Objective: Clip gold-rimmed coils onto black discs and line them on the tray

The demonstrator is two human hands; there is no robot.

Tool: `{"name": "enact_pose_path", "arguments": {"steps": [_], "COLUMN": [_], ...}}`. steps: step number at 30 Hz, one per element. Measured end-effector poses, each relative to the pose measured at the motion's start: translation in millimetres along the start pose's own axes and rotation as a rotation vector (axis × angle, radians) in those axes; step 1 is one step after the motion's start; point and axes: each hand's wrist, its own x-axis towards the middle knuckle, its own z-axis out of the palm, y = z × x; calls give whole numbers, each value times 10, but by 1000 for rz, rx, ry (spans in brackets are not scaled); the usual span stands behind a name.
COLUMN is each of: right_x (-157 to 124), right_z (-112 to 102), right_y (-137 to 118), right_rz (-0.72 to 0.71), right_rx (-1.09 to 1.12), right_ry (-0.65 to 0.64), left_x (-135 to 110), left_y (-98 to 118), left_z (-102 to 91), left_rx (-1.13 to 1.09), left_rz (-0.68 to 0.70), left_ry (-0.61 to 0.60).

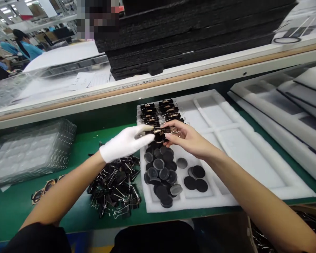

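My left hand point(130, 142), in a white glove, pinches the left side of a small piece with black binder clips point(158, 130) on it. My bare right hand point(186, 137) grips the clip at the right side of the same piece. Behind it, two columns of similar clipped pieces point(149, 111) stand on a white foam tray point(213, 131). Nearer to me, a heap of round dark discs point(163, 174) lies in the tray, with several more discs point(197, 179) to the right. A pile of loose binder clips point(117, 186) sits on the green table left of the tray.
Stacked clear plastic trays point(34, 151) stand at left, near some tan-and-black ring pieces point(43, 189). More white foam trays point(279, 119) lean at right. A shelf edge point(137, 89) crosses behind, carrying a tall stack of black sheets point(186, 31). People sit at the far left.
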Motion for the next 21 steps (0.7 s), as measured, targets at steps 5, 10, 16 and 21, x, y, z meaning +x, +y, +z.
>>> {"name": "enact_pose_path", "arguments": {"steps": [5, 10, 16, 21], "right_x": [9, 49, 52, 81], "right_z": [-460, -827, -771, -781], "right_y": [197, 588, 795, 805], "right_rz": [-139, 46, 176, 215], "right_rx": [-405, -922, -1120, -1165], "right_ry": [328, 774, 690, 673], "left_x": [702, 1643, 2607, 2933], "left_y": [85, 111, 312, 333], "left_z": [113, 356, 619, 707], "left_rx": [109, 340, 475, 551], "left_rz": [43, -51, -105, -147], "left_ry": [-54, 259, 213, 175]}}
